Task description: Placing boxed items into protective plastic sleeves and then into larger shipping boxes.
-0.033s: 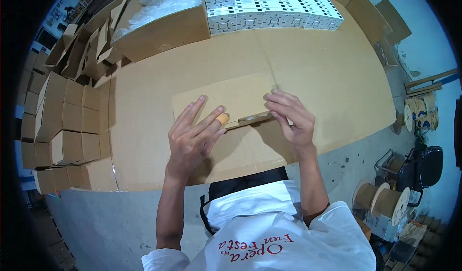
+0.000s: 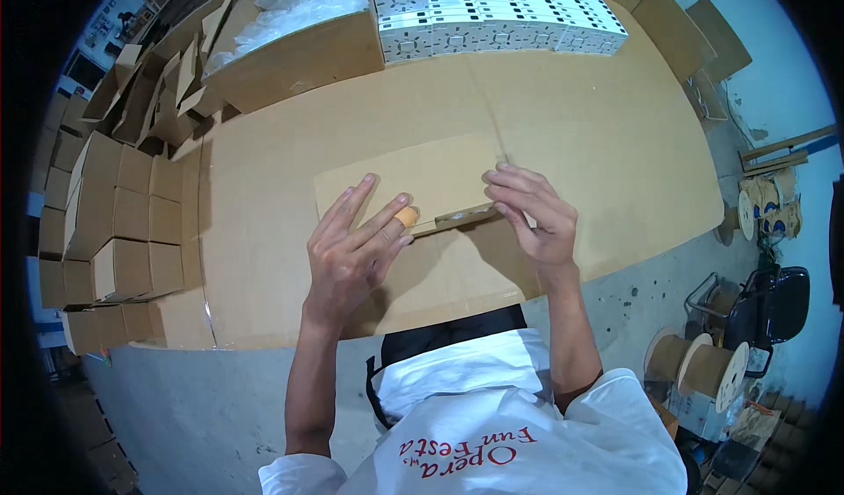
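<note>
left hand [image 2: 352, 249] flat on cardboard sheet [image 2: 413, 178] | right hand [image 2: 536, 214] pinching its edge

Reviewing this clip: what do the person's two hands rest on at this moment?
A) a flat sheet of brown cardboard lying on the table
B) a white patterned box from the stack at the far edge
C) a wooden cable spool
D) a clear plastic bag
A: the left hand lies spread flat on the flat cardboard sheet and the right hand presses its folded edge, on the cardboard-covered table; the white boxes sit untouched at the far edge.
</note>
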